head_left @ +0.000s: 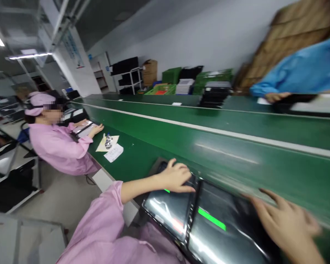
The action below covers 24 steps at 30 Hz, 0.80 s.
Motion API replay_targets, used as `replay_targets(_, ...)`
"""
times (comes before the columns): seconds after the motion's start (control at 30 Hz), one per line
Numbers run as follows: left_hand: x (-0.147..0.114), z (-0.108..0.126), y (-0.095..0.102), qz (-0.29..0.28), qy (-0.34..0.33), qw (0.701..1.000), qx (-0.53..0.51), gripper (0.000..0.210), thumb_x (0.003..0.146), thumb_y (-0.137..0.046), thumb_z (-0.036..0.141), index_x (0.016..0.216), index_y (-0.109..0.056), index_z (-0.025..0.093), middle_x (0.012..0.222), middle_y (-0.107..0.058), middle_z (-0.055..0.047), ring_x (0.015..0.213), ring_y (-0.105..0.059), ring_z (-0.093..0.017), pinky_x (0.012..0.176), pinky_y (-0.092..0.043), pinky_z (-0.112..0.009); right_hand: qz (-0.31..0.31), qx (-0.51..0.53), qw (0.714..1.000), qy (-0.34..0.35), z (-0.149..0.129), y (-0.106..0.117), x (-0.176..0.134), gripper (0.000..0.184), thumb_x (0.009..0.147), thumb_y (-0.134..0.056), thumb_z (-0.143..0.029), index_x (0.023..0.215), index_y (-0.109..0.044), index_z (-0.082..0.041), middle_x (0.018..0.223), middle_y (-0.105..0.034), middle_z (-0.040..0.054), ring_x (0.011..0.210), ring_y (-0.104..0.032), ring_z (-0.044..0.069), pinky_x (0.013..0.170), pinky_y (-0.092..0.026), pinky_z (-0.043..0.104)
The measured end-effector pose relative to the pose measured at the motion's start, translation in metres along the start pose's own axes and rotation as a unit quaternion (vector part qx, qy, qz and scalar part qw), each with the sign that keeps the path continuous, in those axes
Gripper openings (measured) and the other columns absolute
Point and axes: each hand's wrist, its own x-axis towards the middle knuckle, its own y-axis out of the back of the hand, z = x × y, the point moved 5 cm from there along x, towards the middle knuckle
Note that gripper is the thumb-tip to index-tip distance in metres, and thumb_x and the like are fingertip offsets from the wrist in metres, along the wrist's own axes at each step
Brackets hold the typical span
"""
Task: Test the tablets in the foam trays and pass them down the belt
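In front of me lies a flat black frame or tray with two glossy, film-like panels side by side, a black bar with small holes between them. The left panel [165,207] and the larger right panel [222,209] each carry a bright green strip. My left hand [177,176] rests over the far part of the left panel, thumb stretched toward the bar, fingers bent and apart. At the right panel's far right edge is my right hand [288,218], smeared by motion, fingers spread. Whether it touches the panel I cannot tell.
A green bench [132,154] with a raised ledge runs across. A co-worker in pink [60,146] handles a sheet at left, near papers [113,152] and small parts. Opposite, a person in blue [299,69] works beside stacked black trays [214,96]. Green crates [172,76] stand behind.
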Motion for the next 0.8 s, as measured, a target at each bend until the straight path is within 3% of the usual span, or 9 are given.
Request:
replay_targets(0.1, -0.001, 0.0, -0.003, 0.002, -0.017, 1.0, -0.008, 0.048, 0.096, -0.058, 0.054, 0.12, -0.059, 0.013, 0.137, -0.06, -0.02, 0.142, -0.039, -0.034, 0.118, -0.015, -0.067, -0.02, 0.034, 0.999, -0.023, -0.005, -0.003, -0.016, 0.06, 0.094, -0.028, -0.056, 0.081, -0.083, -0.035, 0.12, -0.068, 0.0141, 0.109, -0.056, 0.042, 0.098, -0.035, 0.069)
replay_targets(0.2, -0.016, -0.003, 0.002, -0.019, -0.046, 0.997, -0.056, 0.033, 0.098, -0.055, 0.05, 0.102, -0.063, 0.018, 0.1, -0.072, -0.008, 0.113, -0.061, -0.027, 0.117, -0.025, -0.056, -0.04, 0.155, 0.987, 0.026, -0.018, 0.005, -0.028, 0.061, 0.099, -0.031, -0.052, 0.066, -0.078, -0.031, 0.118, -0.069, 0.0091, 0.112, -0.057, 0.034, 0.103, -0.036, 0.06)
replay_targets(0.27, -0.029, -0.014, 0.009, -0.034, -0.055, 0.995, -0.079, 0.033, 0.101, -0.048, 0.046, 0.086, -0.063, 0.02, 0.085, -0.068, -0.003, 0.091, -0.064, -0.021, 0.106, -0.039, -0.045, -0.015, 0.228, 0.973, 0.026, -0.018, 0.018, -0.032, 0.064, 0.101, -0.03, -0.054, 0.065, -0.077, -0.03, 0.116, -0.07, 0.0072, 0.111, -0.058, 0.03, 0.104, -0.038, 0.054)
replay_targets(0.3, -0.033, -0.022, 0.013, -0.023, -0.043, 0.996, -0.08, 0.035, 0.102, -0.045, 0.045, 0.085, -0.063, 0.02, 0.085, -0.068, -0.004, 0.09, -0.063, -0.021, 0.1, -0.042, -0.043, 0.012, 0.258, 0.966, 0.004, -0.014, 0.025, -0.034, 0.065, 0.102, -0.029, -0.054, 0.069, -0.078, -0.029, 0.115, -0.07, 0.0072, 0.109, -0.06, 0.029, 0.102, -0.041, 0.051)
replay_targets(0.47, -0.032, -0.053, 0.008, 0.059, 0.012, 0.997, -0.054, 0.041, 0.104, -0.035, 0.046, 0.118, -0.066, 0.025, 0.127, -0.065, -0.009, 0.121, -0.053, -0.028, 0.108, -0.034, -0.052, 0.147, 0.305, 0.93, -0.142, 0.014, 0.044, -0.04, 0.065, 0.104, -0.029, -0.054, 0.077, -0.08, -0.025, 0.102, -0.071, 0.009, 0.1, -0.062, 0.026, 0.092, -0.047, 0.042)
replay_targets(0.53, -0.026, -0.052, -0.003, 0.066, -0.005, 0.996, -0.06, 0.047, 0.104, -0.032, 0.05, 0.131, -0.062, 0.026, 0.138, -0.058, -0.01, 0.129, -0.049, -0.029, 0.112, -0.03, -0.054, 0.136, 0.288, 0.938, -0.138, 0.015, 0.041, -0.039, 0.064, 0.104, -0.031, -0.053, 0.075, -0.08, -0.025, 0.101, -0.071, 0.009, 0.099, -0.061, 0.026, 0.091, -0.046, 0.042)
replay_targets(0.63, -0.017, -0.048, -0.013, 0.059, -0.036, 0.996, -0.054, 0.052, 0.103, -0.03, 0.059, 0.13, -0.064, 0.031, 0.144, -0.054, -0.009, 0.134, -0.044, -0.032, 0.117, -0.018, -0.061, 0.095, 0.258, 0.956, -0.099, 0.008, 0.031, -0.037, 0.06, 0.104, -0.033, -0.049, 0.077, -0.081, -0.026, 0.103, -0.069, 0.0092, 0.101, -0.06, 0.027, 0.093, -0.044, 0.044)
replay_targets(0.73, -0.009, -0.051, -0.005, 0.074, -0.06, 0.993, -0.071, 0.064, 0.099, -0.022, 0.07, 0.124, -0.065, 0.03, 0.146, -0.053, -0.009, 0.135, -0.044, -0.033, 0.119, -0.007, -0.065, 0.06, 0.234, 0.969, -0.055, -0.003, 0.023, -0.035, 0.057, 0.105, -0.032, -0.044, 0.082, -0.082, -0.028, 0.109, -0.068, 0.009, 0.105, -0.058, 0.027, 0.096, -0.041, 0.046)
replay_targets(0.8, 0.001, -0.058, 0.005, 0.099, -0.064, 0.986, -0.121, 0.075, 0.097, -0.013, 0.075, 0.122, -0.062, 0.024, 0.145, -0.055, -0.012, 0.132, -0.049, -0.032, 0.12, -0.011, -0.062, 0.037, 0.221, 0.974, -0.032, -0.012, 0.02, -0.034, 0.055, 0.105, -0.032, -0.04, 0.087, -0.083, -0.028, 0.113, -0.067, 0.0089, 0.107, -0.057, 0.027, 0.097, -0.039, 0.047)
